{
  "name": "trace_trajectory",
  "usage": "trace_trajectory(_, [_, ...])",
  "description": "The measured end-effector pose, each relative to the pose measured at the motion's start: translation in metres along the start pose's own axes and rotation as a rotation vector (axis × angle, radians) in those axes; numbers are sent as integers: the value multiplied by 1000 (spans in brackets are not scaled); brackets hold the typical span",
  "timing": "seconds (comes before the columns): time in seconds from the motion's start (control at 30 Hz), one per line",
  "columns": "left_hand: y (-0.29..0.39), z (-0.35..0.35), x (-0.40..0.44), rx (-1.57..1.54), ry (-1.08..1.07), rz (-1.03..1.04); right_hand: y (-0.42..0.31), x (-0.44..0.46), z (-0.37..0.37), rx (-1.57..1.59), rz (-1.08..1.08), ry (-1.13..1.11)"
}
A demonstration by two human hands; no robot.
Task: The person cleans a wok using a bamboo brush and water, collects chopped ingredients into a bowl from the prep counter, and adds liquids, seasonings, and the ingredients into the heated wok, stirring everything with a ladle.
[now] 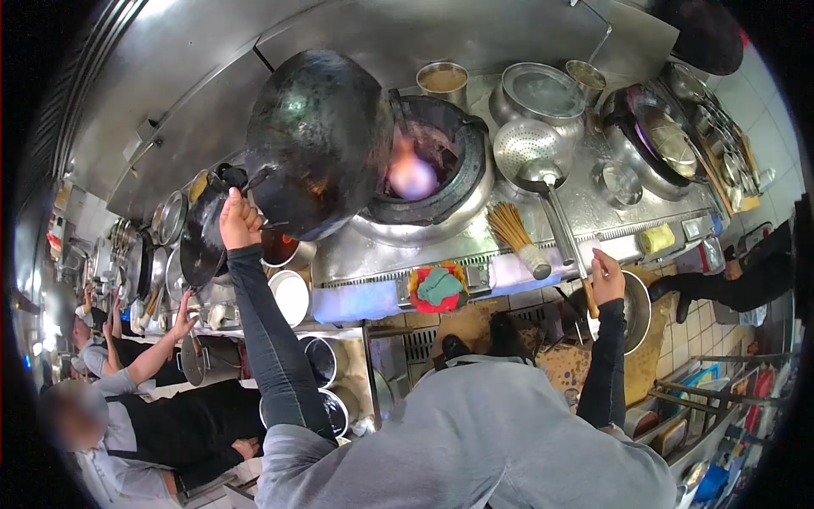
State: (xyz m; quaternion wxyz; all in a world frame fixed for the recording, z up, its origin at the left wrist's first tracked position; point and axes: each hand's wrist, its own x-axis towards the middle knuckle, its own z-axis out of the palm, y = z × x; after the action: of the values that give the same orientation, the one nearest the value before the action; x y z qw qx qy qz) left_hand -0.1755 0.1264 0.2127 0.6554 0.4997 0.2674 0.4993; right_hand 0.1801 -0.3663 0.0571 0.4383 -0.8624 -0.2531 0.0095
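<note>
My left hand (240, 219) is closed around the handle of a large black wok (318, 144). The wok is tilted up on its side, left of a burner ring (432, 157) where an orange and blue flame (412, 176) burns. My right hand (607, 276) is at the counter's front edge, fingers loosely bent and apart, just right of a ladle's wooden handle (589, 297); it appears to hold nothing. The ladle's bowl (541, 172) rests in a perforated skimmer (519, 153). A bamboo brush (517, 237) lies left of the handles.
Metal pots (543, 89) stand behind the skimmer. A second wok station (653, 144) is at right. Folded cloths (439, 287) lie along the front edge. At left, a co-worker (161, 424) stands close with a raised hand (182, 318). A bucket (638, 310) is below my right hand.
</note>
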Motion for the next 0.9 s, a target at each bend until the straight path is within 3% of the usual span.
trace_trajectory(0.43, [-9,-16,-5,-47,80,-34,-4,14,20,80,-28,50])
trace_trajectory(0.57, [-15,-5,-19,-99,-41,-17,-18,16,25,96,-25,19])
trace_trajectory(0.67, [-25,5,-32,-29,-135,14,-22,19,29,108,-26,-25])
trace_trajectory(0.8, [-42,34,-63,162,-106,81,-37,21,31,127,-36,-87])
trace_trajectory(0.83, [-48,44,-74,407,-62,183,-38,21,32,140,-48,-88])
trace_trajectory(0.9, [-58,63,-97,535,-154,214,-43,21,31,143,-50,-87])
